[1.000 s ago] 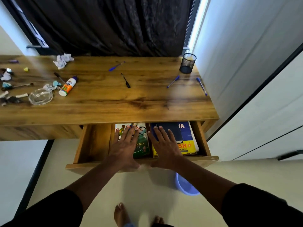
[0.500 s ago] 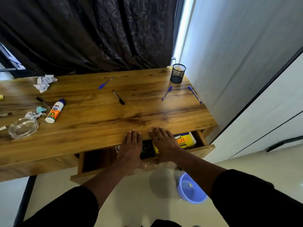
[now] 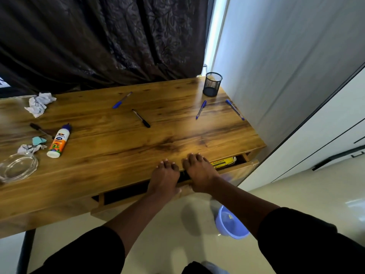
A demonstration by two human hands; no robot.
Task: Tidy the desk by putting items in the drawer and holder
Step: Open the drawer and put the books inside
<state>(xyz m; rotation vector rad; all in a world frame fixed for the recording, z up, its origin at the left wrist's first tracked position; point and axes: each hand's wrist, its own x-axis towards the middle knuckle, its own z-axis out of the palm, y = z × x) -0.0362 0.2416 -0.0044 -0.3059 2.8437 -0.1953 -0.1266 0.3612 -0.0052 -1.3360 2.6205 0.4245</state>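
Pressing flat on the drawer front, fingers straight and together: left hand, right hand. Drawer's barely ajar under the desk edge, yellow book peeking out.

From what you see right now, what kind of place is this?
Probably a study corner in a home: a wooden desk with pens, a mesh pen holder and a glue bottle, a dark curtain behind, and a drawer holding books.
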